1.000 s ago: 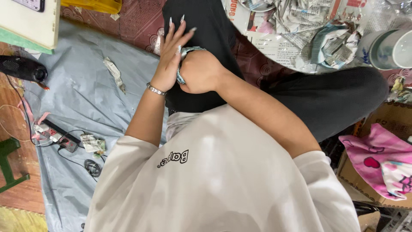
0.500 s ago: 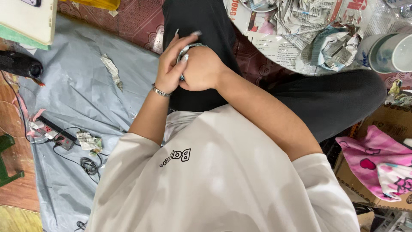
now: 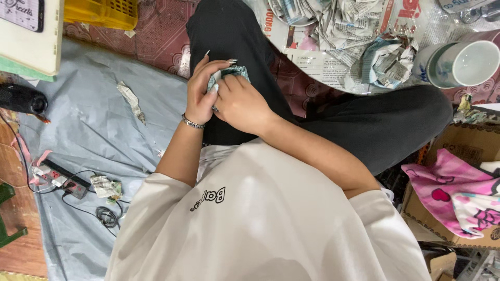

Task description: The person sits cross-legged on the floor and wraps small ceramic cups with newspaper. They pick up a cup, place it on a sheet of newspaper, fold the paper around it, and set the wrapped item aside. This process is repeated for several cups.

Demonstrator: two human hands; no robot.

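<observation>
Hands meet over the person's lap, just above the black trouser leg (image 3: 245, 47), and between them sits a small pale teal-grey bundle (image 3: 232, 73), mostly covered, with only its upper edge showing. The left hand (image 3: 200, 93), with a thin bracelet (image 3: 192, 123) at the wrist, curls around the bundle from the side, its fingers (image 3: 216, 65) bent over the top. The right hand (image 3: 242, 104) presses against it from the other side, so both hands are closed on the 1 object rather than spread. What the bundle is cannot be made out; it may be crumpled paper or cloth, perhaps wrapped around something small. Judging by how easily it is cupped, it looks light and soft on the outside, likely to crease or tear rather than slip, and best held around its middle with gentle, even pressure. Nearby lie crumpled newspaper sheets (image 3: 333, 26) and a newspaper-wrapped lump (image 3: 388, 60) beside a white mug (image 3: 463, 62). A grey sheet (image 3: 94, 119) covers the floor to the left.
</observation>
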